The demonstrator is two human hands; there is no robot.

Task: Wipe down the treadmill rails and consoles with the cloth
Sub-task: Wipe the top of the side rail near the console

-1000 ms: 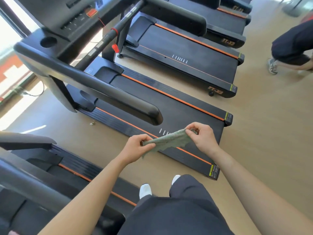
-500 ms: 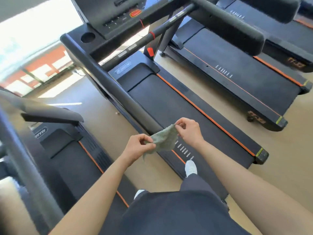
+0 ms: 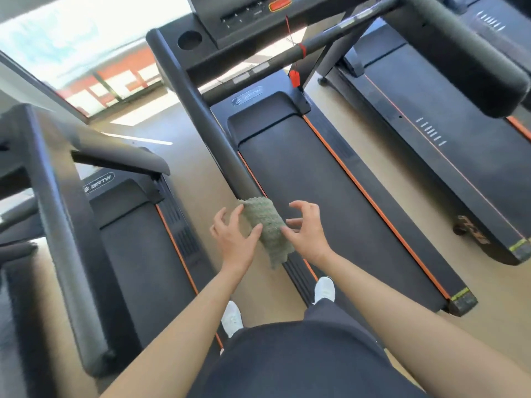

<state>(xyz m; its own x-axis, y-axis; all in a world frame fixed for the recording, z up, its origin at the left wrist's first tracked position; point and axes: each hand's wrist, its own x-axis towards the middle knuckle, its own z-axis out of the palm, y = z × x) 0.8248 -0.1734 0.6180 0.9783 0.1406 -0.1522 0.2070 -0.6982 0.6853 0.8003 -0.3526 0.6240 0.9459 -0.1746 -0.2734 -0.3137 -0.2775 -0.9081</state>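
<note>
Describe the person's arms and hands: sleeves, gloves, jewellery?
Left arm and right arm are bare to the frame edge, with no sleeves in view. Left hand and right hand are ungloved; no watch, ring or band shows.

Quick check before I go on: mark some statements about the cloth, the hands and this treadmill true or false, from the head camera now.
1. The green cloth is draped over the near end of the handrail. True.
2. The left hand and right hand sit on either side of the cloth. True.
3. The cloth rests on the console. False: it is at the handrail's near end, well short of the console.
4. The red safety clip lies on the belt. False: it hangs below the crossbar.
5. The belt's edge stripes are blue. False: they are orange.
</note>
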